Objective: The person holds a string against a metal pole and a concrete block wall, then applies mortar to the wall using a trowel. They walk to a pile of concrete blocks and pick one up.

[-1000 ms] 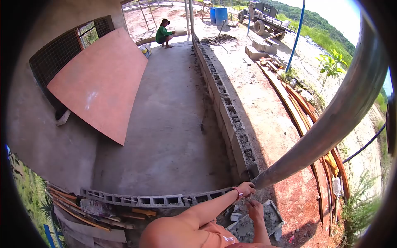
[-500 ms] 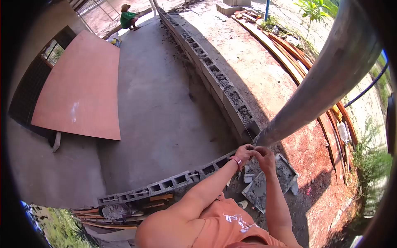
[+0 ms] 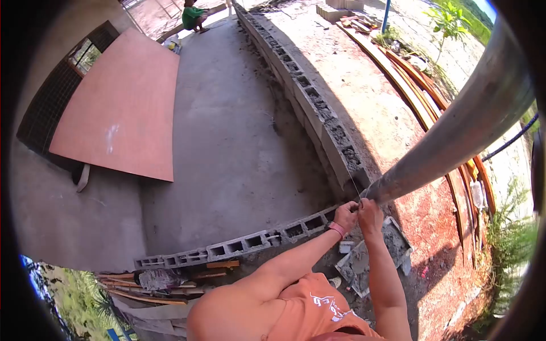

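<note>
Right hand (image 3: pixel 370 216) newly beside left hand (image 3: pixel 345 215), both tight on string (image 3: pixel 354 183) at wall corner (image 3: pixel 351 162).

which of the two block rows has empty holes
The short row running left from the left hand: its cells are open. The long row toward the person in green has cells packed with grey fill.
</note>
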